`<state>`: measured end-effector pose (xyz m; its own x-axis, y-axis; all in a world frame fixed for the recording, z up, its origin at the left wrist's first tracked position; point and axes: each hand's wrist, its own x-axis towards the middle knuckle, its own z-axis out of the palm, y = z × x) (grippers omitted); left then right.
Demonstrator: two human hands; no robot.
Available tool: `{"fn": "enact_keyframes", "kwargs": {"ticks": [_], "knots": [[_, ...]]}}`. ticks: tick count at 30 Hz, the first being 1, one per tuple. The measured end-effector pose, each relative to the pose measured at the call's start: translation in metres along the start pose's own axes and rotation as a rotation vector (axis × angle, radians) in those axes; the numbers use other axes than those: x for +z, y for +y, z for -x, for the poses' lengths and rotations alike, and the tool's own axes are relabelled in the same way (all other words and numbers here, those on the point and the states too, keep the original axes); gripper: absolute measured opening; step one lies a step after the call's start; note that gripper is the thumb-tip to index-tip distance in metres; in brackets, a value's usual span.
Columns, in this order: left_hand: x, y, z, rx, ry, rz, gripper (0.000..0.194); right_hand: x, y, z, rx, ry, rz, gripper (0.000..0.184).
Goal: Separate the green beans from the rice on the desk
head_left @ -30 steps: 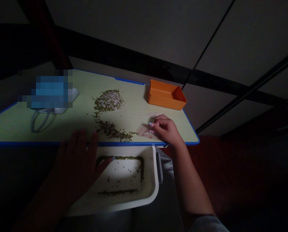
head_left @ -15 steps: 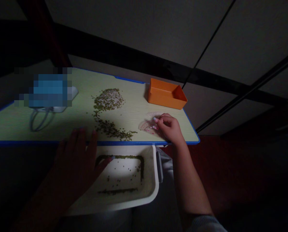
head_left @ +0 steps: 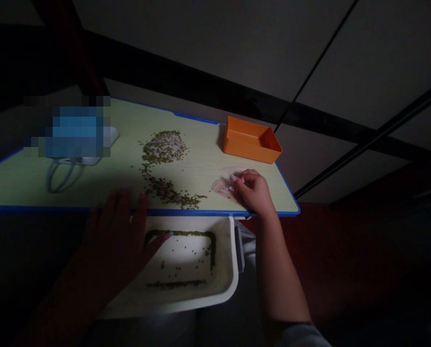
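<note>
Green grains point(head_left: 164, 189) lie in a loose band on the near part of the desk point(head_left: 208, 159), mid-frame, its long axis slanting from upper left to lower right. The right hand point(head_left: 252, 190) is off the band's right end, so the grains lie leftward and slightly below its fingers, drawn narrow; whether they pinch anything cannot be told. The left hand point(head_left: 116, 236), fingers spread wide, is nearer, its forefinger just beside the band's left end.

grey sleeve point(head_left: 302, 333) (right arm point(head_left: 282, 270)); grey trousers point(head_left: 244, 299), dimly lit
</note>
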<state>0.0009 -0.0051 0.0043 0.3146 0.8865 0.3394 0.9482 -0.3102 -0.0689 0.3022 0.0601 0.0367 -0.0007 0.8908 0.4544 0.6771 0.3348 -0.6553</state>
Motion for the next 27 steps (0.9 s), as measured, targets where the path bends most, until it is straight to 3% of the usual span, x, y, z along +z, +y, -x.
{"fn": "enact_keyframes", "kwargs": {"ticks": [9, 15, 21, 27], "knots": [[0.0033, -0.0022, -0.0013, -0.014, 0.008, 0.006, 0.083, -0.0013, -0.0029, -0.0009, -0.096, -0.115, -0.087, 0.038], [0.0042, -0.0019, -0.0020, -0.012, 0.001, 0.005, 0.083, 0.0011, -0.0001, -0.0012, -0.069, -0.052, -0.073, 0.038], [0.0027, -0.0003, -0.0015, -0.022, 0.012, 0.007, 0.082, 0.0023, -0.0028, -0.0027, -0.107, -0.120, -0.043, 0.040], [0.0031, -0.0010, -0.0017, -0.016, 0.003, -0.010, 0.082, 0.0017, -0.0035, -0.0023, -0.122, -0.108, -0.089, 0.040]]}}
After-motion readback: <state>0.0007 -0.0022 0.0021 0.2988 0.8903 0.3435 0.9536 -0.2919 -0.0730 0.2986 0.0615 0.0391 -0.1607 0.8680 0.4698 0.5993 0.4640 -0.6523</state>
